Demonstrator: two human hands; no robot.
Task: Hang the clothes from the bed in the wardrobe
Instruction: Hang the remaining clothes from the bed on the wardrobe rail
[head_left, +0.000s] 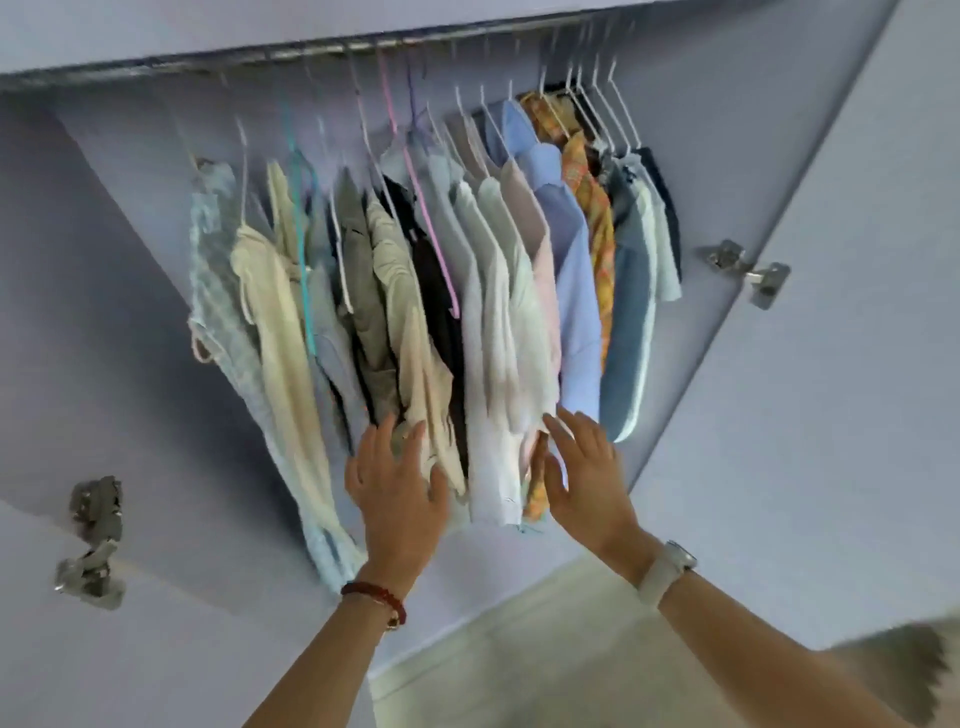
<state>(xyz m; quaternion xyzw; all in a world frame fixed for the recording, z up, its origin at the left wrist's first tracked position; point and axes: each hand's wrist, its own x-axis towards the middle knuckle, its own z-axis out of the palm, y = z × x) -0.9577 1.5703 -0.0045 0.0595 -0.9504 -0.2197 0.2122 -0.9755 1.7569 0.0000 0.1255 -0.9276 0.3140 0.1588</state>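
Several garments hang on hangers from the metal rail (322, 52) inside the open lilac wardrobe (114, 270): cream tops (280, 322), a beige dress (415, 332), white shirts (498, 322), a blue shirt (571, 291), an orange patterned shirt (597, 228). My left hand (397, 488), fingers spread, touches the hem of the beige dress. My right hand (589, 478), fingers straight, reaches up to the hems of the white and blue shirts. Neither hand holds anything. The bed is out of view.
The left wardrobe door (156, 649) with metal hinges (93, 540) stands open at lower left. The right door (857, 364) with its hinge (748, 270) stands open at right. Pale floor (545, 649) lies below. A blurred grey-white thing (904, 670) shows at the lower right edge.
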